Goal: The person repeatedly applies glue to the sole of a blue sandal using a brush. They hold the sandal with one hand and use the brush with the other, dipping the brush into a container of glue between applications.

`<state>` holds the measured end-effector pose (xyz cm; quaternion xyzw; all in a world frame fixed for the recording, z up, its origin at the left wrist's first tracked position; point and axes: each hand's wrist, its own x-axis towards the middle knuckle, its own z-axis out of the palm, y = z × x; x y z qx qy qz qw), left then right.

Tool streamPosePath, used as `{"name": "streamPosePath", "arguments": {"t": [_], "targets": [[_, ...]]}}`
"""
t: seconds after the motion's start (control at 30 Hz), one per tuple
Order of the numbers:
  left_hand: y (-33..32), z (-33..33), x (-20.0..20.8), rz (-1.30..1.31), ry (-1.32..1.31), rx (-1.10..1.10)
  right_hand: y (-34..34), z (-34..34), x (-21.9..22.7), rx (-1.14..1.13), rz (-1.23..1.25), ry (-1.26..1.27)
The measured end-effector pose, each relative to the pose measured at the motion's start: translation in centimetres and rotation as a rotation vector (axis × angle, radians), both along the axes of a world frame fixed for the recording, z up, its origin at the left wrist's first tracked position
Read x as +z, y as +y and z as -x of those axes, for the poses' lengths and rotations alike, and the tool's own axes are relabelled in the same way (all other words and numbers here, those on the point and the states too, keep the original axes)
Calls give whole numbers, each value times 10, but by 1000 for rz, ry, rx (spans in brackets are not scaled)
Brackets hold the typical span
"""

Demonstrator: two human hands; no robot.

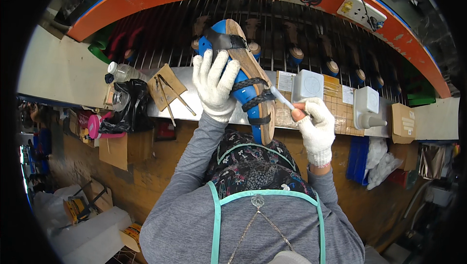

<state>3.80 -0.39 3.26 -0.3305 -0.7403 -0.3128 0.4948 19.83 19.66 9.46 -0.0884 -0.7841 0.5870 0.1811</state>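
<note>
At the left of the metal-topped bench, a crumpled black plastic bag [130, 106] sits near a tan cardboard piece [174, 81] bearing thin dark sticks [170, 90]. The left hand [214, 84], in a white knitted glove, lies with fingers extended along the blue-sided sandal with black braided straps and a brown sole [249, 67]; how firmly it grips is hidden. The sandal is tilted in front of the chest, its lower end beyond the bench's front edge, above the lap. The right hand [315, 123], gloved with bare fingertips, pinches a slim whitish brush-like tool [284, 98], its tip at the strap edge. The step looks like working along that edge; continuing calls for a steady sandal and light tip control. Rightward, a white square container [308, 85] and a white spouted bottle [370, 111] limit sideways room; the lap side looks freer.
</note>
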Motion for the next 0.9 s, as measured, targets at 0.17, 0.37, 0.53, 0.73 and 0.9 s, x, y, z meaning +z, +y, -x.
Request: {"name": "streamPosePath", "arguments": {"t": [0.17,0.37,0.53,0.73,0.9], "targets": [[1,1,-7,41,-126,48,0,-20,-9,106,179,-113],[7,1,-16,60,-193,78,-12,-32,-14,-25,212,-157],[10,-1,-17,64,-190,85,-7,-20,-15,-52,118,-108],[11,1,-15,81,-173,98,1,4,-21,-130,-106,21],[13,2,-11,79,-235,105,3,8,-23,-93,-88,54]]}}
